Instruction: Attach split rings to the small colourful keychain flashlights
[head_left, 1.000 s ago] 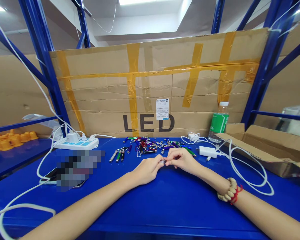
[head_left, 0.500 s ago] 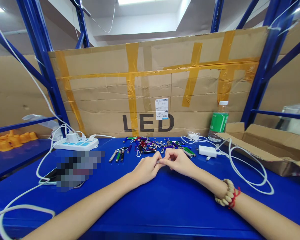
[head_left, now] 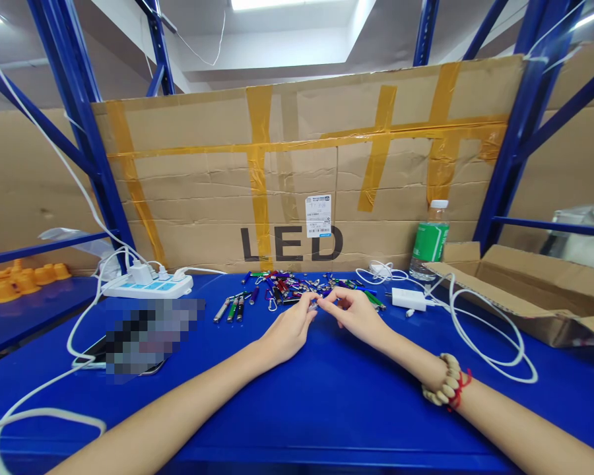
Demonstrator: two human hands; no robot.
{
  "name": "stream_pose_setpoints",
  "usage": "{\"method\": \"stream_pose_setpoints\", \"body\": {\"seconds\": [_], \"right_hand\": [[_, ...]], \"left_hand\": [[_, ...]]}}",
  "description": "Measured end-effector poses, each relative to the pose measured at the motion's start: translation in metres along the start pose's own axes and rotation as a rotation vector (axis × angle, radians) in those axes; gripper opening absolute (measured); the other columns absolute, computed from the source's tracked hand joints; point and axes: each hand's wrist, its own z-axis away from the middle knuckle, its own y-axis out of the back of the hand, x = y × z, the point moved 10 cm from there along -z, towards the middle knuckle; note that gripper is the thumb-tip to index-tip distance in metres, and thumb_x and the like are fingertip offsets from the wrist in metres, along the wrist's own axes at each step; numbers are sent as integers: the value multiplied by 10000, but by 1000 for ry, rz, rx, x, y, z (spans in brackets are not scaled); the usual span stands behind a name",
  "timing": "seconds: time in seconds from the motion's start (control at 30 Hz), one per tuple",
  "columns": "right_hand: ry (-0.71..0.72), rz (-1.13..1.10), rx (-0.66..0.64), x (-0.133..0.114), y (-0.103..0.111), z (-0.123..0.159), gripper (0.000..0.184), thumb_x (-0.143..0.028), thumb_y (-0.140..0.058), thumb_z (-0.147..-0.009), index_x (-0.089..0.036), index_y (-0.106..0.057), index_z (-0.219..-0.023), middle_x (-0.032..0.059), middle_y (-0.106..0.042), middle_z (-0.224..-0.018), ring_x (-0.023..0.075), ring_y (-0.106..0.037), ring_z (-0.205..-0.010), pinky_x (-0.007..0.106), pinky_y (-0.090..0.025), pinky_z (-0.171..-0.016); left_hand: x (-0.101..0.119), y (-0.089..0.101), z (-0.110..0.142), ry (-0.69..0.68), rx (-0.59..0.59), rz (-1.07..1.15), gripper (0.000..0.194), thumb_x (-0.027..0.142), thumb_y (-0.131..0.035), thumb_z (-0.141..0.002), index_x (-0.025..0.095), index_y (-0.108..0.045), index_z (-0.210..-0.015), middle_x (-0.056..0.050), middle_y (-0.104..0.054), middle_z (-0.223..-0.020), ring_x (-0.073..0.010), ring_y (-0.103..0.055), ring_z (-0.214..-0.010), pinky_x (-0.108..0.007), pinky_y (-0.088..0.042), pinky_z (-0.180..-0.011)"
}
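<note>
My left hand is closed, with thumb and fingers pinching a small silvery piece too small to name. From the other side my right hand meets it, thumb and index finger bent to the same piece. Fingers hide most of it. Just beyond both hands lies a pile of small coloured metal tubes and clips. Left of the pile, a few tubes with silver ends lie side by side, apart from the rest.
A power strip with white cables and a blurred-out phone-like object lie left. On the right are a white adapter, looped cable, green-labelled bottle and open cardboard box. A tall cardboard sheet stands behind.
Both hands have shifted slightly away from me, still together. The small dark, shiny piece seen earlier between the fingertips is now mostly covered. The view has turned slightly right.
</note>
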Motion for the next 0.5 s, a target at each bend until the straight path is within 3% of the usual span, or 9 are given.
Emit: {"method": "stream_pose_setpoints", "body": {"seconds": [0.3, 0.5], "right_hand": [[-13, 43, 60, -3, 6, 0, 394, -528, -583, -674, -161, -518, -547, -3, -540, -525, 71, -430, -400, 199, -328, -385], [11, -1, 83, 0, 9, -1, 330, -450, -588, -702, -149, -623, -834, 14, -601, -677, 55, -452, -395, 189, -348, -377]], "left_hand": [[-2, 3, -1, -3, 29, -80, 191, 238, -302, -874, 219, -407, -1032, -25, -594, -845, -160, -576, -738, -243, -406, -633], [-2, 4, -3, 12, 43, -37, 199, 255, -297, -875, 209, -409, -1033, -12, -577, -783, -142, -561, -687, -235, -402, -628]]}}
